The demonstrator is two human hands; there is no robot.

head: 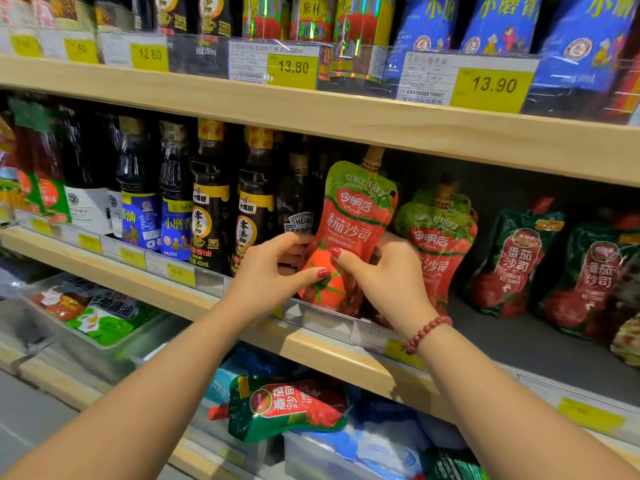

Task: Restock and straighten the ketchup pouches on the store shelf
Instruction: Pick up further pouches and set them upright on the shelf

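Note:
A red and green ketchup pouch with a brown cap stands upright at the front of the middle shelf. My left hand grips its lower left side, thumb across the front. My right hand holds its lower right side. A second pouch of the same kind stands just right of it. Two dark green ketchup pouches stand further right. Another green ketchup pouch lies on its side on the shelf below.
Dark sauce bottles fill the middle shelf to the left, a Heinz bottle right behind my left hand. Blue oil boxes and yellow price tags line the upper shelf. Bins with packets sit lower left.

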